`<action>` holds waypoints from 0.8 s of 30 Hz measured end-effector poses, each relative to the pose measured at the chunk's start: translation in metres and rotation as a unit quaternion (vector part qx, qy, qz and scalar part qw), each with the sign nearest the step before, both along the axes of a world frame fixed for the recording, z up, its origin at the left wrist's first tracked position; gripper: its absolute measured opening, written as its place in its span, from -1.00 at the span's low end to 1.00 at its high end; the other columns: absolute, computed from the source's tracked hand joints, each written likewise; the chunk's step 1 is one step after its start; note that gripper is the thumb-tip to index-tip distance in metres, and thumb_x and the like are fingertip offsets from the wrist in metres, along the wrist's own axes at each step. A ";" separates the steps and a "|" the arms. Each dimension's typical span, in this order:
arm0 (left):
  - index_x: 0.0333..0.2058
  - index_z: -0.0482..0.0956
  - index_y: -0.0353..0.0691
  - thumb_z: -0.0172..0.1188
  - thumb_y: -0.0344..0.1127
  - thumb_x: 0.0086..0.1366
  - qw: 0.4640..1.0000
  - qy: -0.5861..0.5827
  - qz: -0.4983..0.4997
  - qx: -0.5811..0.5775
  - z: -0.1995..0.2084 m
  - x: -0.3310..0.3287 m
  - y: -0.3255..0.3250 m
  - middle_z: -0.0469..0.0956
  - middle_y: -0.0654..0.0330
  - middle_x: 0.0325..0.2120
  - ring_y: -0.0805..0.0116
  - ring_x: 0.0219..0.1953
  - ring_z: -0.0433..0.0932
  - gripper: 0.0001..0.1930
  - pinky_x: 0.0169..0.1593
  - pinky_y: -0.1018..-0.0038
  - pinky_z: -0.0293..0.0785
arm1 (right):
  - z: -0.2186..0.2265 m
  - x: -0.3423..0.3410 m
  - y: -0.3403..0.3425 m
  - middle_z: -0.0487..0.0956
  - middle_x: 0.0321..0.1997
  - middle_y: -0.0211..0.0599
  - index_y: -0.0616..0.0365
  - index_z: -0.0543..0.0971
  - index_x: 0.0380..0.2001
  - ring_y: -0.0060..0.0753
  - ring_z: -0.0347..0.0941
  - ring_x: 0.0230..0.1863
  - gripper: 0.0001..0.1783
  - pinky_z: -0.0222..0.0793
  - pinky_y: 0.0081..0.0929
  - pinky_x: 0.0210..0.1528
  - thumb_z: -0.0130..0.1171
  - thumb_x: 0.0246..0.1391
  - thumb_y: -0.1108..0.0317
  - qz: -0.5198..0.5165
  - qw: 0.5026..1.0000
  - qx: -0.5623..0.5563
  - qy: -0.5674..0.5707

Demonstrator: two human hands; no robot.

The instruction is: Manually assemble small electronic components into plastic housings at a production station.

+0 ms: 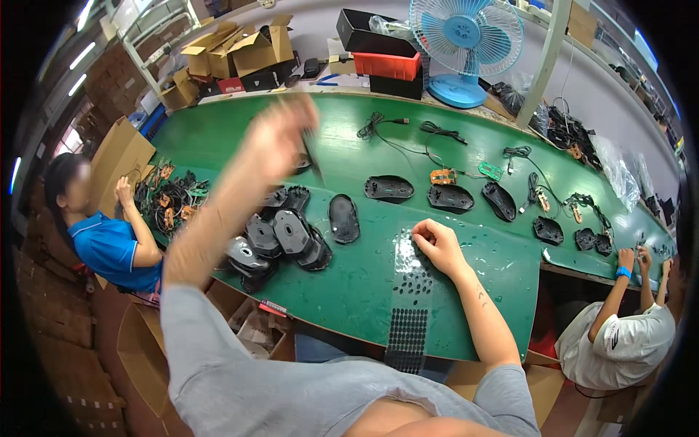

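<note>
My left hand [285,135] is raised over the far part of the bench and smeared by motion. A thin dark streak shows at its fingers, too blurred to name. My right hand [438,246] rests by the upper end of a clear strip [408,280] of black oval stickers, its fingers curled together; anything pinched there is hidden. Dark rows of stickers fill the strip's near end, while its upper part is mostly bare. Between my arms lies a pile of black computer mouse shells [291,231]. One separate shell [344,218] lies flat right of the pile.
Open mouse bases [389,188], cables [373,127] and a green circuit board [490,170] lie across the green bench [328,291]. A blue fan [463,44] stands behind. A person in blue [113,244] sits left beside heaped cables; another in white [619,342] works right.
</note>
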State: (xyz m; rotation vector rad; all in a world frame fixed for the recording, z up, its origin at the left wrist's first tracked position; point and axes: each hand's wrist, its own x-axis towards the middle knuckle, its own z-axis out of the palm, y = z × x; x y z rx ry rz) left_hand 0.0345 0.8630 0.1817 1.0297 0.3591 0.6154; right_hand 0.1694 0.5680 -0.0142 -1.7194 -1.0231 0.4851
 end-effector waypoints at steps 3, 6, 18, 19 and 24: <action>0.14 0.30 -0.38 0.37 -0.16 0.12 0.917 -0.038 0.189 0.350 0.130 0.048 0.146 0.15 -0.31 0.18 -0.21 0.20 0.28 -0.31 0.04 0.07 0.51 | 0.003 -0.006 0.007 0.53 -0.49 -0.41 0.22 0.55 -0.34 -0.57 0.30 -0.56 -0.89 0.28 -0.63 -0.45 0.16 0.02 0.47 0.020 1.000 0.009 0.004; 0.23 0.18 -0.30 0.30 -0.08 0.18 0.926 0.039 0.236 0.292 0.177 0.040 0.175 0.12 -0.34 0.20 -0.22 0.23 0.23 -0.25 0.10 0.04 0.47 | 0.002 0.001 0.006 0.53 -0.50 -0.41 0.22 0.55 -0.33 -0.57 0.30 -0.56 -0.89 0.28 -0.62 -0.45 0.16 0.02 0.47 0.010 1.000 0.013 0.009; 0.01 0.47 -0.20 0.13 -0.25 0.23 0.561 0.372 -0.150 0.724 -0.013 -0.045 0.029 0.53 0.12 -0.06 0.20 -0.16 0.55 -0.62 -0.06 0.36 0.50 | -0.003 -0.002 0.008 0.53 -0.50 -0.42 0.21 0.55 -0.34 -0.58 0.31 -0.55 -0.89 0.28 -0.63 -0.44 0.14 0.01 0.48 0.022 0.999 0.018 0.026; -0.01 0.48 -0.20 0.13 -0.26 0.22 0.545 0.336 -0.154 0.752 -0.024 -0.052 0.012 0.53 0.12 -0.07 0.20 -0.16 0.56 -0.64 -0.05 0.36 0.50 | -0.002 -0.001 0.009 0.54 -0.50 -0.42 0.21 0.55 -0.34 -0.58 0.31 -0.55 -0.89 0.28 -0.63 -0.44 0.14 0.01 0.48 0.022 0.999 0.016 0.024; -0.09 0.51 -0.20 0.14 -0.24 0.18 0.596 0.231 -0.227 0.734 -0.044 -0.068 -0.077 0.57 0.16 -0.16 0.18 -0.18 0.56 -0.67 -0.05 0.38 0.49 | -0.003 -0.004 0.011 0.53 -0.50 -0.45 0.21 0.56 -0.34 -0.63 0.26 -0.57 -0.89 0.24 -0.68 -0.46 0.15 0.00 0.50 0.017 1.000 0.014 0.007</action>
